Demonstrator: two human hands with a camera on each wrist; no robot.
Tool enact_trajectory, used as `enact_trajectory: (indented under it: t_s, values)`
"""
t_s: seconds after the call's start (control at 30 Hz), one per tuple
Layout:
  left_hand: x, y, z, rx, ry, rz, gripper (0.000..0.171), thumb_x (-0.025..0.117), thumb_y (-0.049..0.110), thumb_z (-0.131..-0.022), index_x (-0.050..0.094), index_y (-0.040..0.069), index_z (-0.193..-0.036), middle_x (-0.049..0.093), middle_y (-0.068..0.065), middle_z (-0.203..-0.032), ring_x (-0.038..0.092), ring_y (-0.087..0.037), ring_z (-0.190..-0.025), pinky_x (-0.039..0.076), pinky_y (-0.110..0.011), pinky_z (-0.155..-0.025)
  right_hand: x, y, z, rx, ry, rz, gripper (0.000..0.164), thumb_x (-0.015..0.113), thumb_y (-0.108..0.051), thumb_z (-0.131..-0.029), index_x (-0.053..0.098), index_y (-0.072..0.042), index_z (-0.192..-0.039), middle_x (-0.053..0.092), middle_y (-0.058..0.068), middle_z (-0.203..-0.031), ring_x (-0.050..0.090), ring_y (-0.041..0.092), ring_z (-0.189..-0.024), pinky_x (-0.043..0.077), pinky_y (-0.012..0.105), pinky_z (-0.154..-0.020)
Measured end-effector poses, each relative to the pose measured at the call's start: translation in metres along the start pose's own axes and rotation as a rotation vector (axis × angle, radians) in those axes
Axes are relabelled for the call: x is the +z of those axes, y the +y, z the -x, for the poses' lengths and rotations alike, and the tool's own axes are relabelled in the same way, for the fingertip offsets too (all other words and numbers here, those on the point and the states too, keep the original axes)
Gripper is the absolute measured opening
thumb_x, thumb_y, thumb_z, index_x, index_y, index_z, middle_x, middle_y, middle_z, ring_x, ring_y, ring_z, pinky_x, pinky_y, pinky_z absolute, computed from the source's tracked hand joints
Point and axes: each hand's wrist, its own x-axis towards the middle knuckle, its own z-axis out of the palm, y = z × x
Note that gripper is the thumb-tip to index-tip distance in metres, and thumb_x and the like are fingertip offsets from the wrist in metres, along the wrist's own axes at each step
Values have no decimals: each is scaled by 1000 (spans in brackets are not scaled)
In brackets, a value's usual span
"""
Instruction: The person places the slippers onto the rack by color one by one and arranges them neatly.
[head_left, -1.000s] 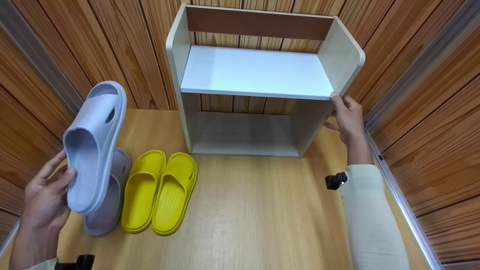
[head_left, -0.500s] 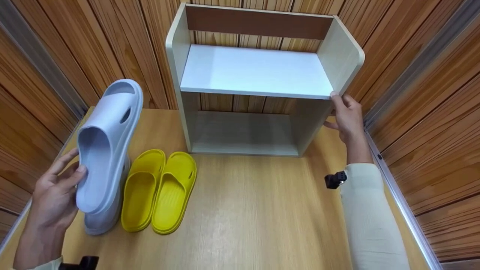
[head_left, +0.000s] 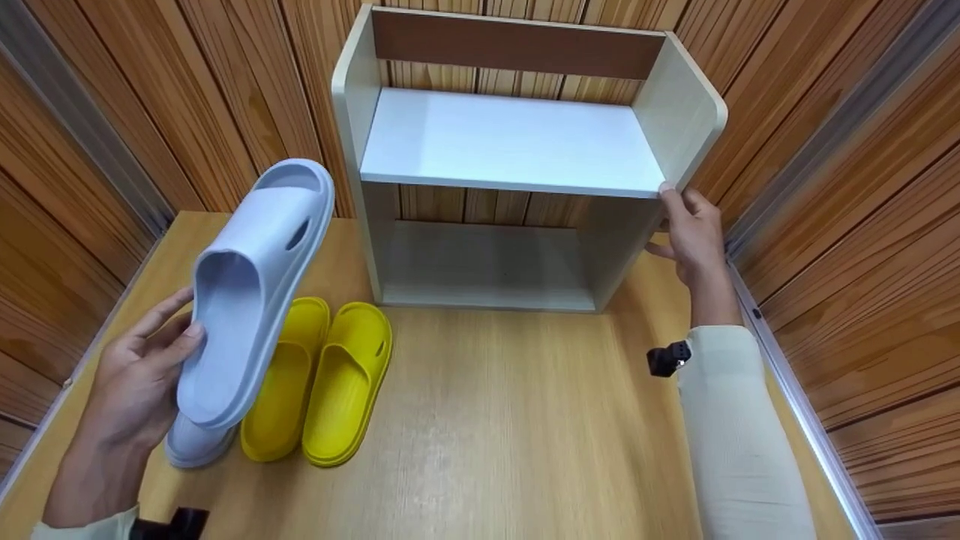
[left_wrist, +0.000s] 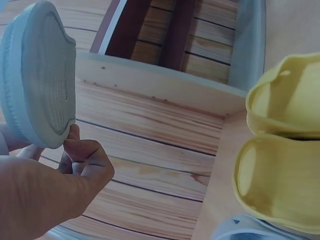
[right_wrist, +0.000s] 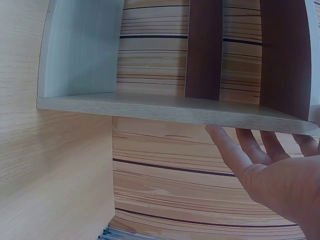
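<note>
My left hand (head_left: 142, 375) grips a pale grey slide slipper (head_left: 266, 217) near its heel, thumb inside on the footbed. The slipper hangs tilted in the air, toe pointing away; its sole (left_wrist: 47, 75) faces the left wrist camera. Below it, a second grey slipper (head_left: 193, 444) stands on the floor, mostly hidden. Two yellow slippers (head_left: 349, 390) lie side by side to its right, the left one partly covered. My right hand (head_left: 696, 232) holds the right side panel of a small two-tier shelf (head_left: 510, 142), thumb at the white board's front corner and fingers (right_wrist: 230, 150) against the outer face.
The shelf stands at the back against a wood-panelled wall (head_left: 247, 97). Similar walls rise at left and right, with a metal strip (head_left: 802, 405) along the right floor edge. Light wood floor (head_left: 502, 420) spreads in front of the shelf.
The left hand has carried the grey slipper to the right, toward the shelf, so it now overlaps the left yellow slipper in view. The right hand has stayed on the shelf.
</note>
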Motion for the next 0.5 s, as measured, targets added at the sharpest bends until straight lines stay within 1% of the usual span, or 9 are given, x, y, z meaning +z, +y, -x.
enact_trajectory:
  t_s: [0.1,0.27,0.37,0.5]
  values:
    - [6,2,1,4,-8,-35,44,52,-3,-103,60,15,-142,60,-8,-128,65,-18,-101,58,-27,-78,0,0,-1,-1,-2,7,52,55,-52,-101,53,-16,-138,39,15,-150,44,37,-136,43,58,-105]
    - [16,4,1,19,-46,-87,45,50,-2,-104,56,15,-145,58,-10,-129,66,-18,-101,59,-28,-78,0,0,-1,-8,3,13,51,54,-52,-101,55,-16,-138,42,15,-147,46,36,-133,43,58,-105]
    - [22,5,1,10,-57,-111,46,51,-2,-104,54,16,-146,57,-11,-129,66,-19,-101,59,-28,-79,0,0,-1,-6,1,12,52,54,-52,-101,54,-17,-139,42,14,-148,46,36,-133,43,58,-105]
    - [29,5,-1,-1,-58,-150,46,54,-1,-103,55,16,-146,59,-9,-128,65,-18,-100,58,-27,-79,1,1,-1,-17,5,17,53,53,-52,-102,54,-16,-140,42,14,-147,46,36,-133,43,59,-104]
